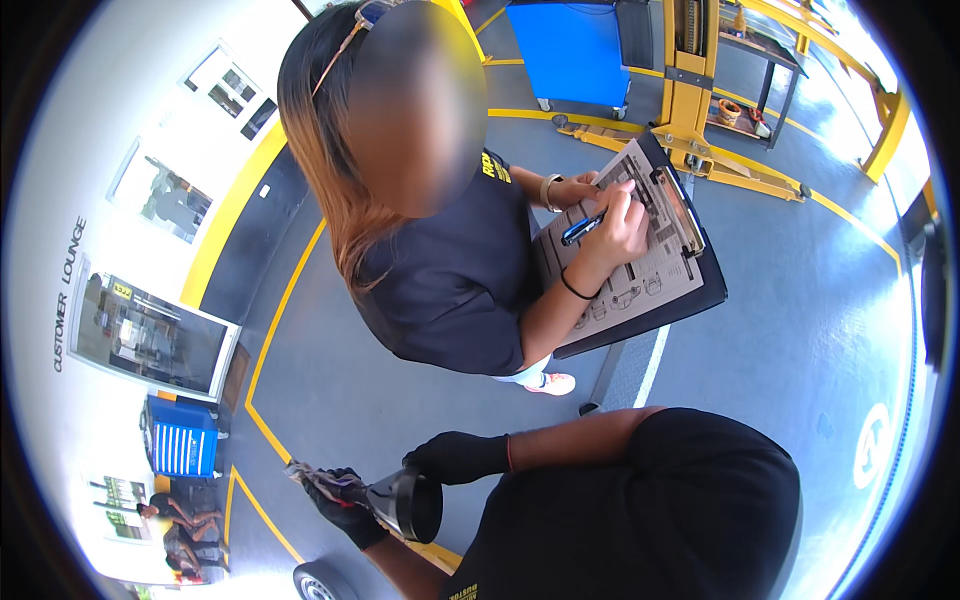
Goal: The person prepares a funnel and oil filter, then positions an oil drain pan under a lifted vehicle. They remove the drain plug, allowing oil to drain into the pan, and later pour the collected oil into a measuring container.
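Note:
My left hand (342,508), in a black glove, grips a crumpled greyish cloth (310,474) beside a black cylindrical object (418,508) with a flared end. Just above it, my right hand (440,458), also gloved, has its fingers curled at that object's rim. In front of me, another person (430,290) in a dark shirt holds a clipboard (705,285) with a printed form (625,290) and grips a blue pen (580,228) over the paper.
A yellow lift (686,100), blue cabinet (565,55) and cart (760,60) stand behind. At left are a wall with windows (150,310), a blue tool chest (183,445) and seated people (180,530). A wheel (318,583) lies at the bottom edge.

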`<state>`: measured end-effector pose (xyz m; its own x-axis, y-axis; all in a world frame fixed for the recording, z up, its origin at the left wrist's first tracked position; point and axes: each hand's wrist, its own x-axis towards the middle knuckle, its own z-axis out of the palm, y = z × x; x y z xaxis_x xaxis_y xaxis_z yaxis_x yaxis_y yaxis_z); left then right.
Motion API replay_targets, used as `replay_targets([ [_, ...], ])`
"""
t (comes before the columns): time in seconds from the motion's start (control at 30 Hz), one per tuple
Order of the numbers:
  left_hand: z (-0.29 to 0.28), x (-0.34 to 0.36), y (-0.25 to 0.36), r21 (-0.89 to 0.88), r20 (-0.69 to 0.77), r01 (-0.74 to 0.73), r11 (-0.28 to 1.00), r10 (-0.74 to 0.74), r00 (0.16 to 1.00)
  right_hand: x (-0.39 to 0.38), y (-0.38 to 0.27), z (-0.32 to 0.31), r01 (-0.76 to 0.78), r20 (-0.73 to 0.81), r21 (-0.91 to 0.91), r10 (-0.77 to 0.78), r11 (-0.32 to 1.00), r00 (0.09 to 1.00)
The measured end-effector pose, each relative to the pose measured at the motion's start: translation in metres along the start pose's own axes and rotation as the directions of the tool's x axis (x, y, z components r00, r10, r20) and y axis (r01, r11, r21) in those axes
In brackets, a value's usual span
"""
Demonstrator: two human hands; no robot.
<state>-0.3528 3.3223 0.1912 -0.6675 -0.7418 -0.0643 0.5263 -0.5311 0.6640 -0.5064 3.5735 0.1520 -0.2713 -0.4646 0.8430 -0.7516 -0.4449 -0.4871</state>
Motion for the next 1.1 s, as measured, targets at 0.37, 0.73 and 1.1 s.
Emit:
replay_targets([
  [0.37, 0.05, -0.021, -0.003, 0.233, -0.352, -0.016, 0.972, 0.099, 0.931, 0.021, -0.015, -0.012, -0.437, 0.392, 0.098, 0.369, 0.894, 0.843],
  [0.73, 0.017, -0.043, 0.02, -0.293, 0.171, -0.37, 0.882, 0.429, 0.887, 0.006, -0.016, 0.004, -0.762, 0.698, 0.444, 0.352, 0.471, 0.624],
  [1.1, -0.01, -0.09, 0.047, 0.714, 0.162, -0.532, 0.455, 0.632, 0.758, 0.037, -0.039, 0.022, -0.504, 0.66, 0.148, 0.294, 0.851, 0.691],
])
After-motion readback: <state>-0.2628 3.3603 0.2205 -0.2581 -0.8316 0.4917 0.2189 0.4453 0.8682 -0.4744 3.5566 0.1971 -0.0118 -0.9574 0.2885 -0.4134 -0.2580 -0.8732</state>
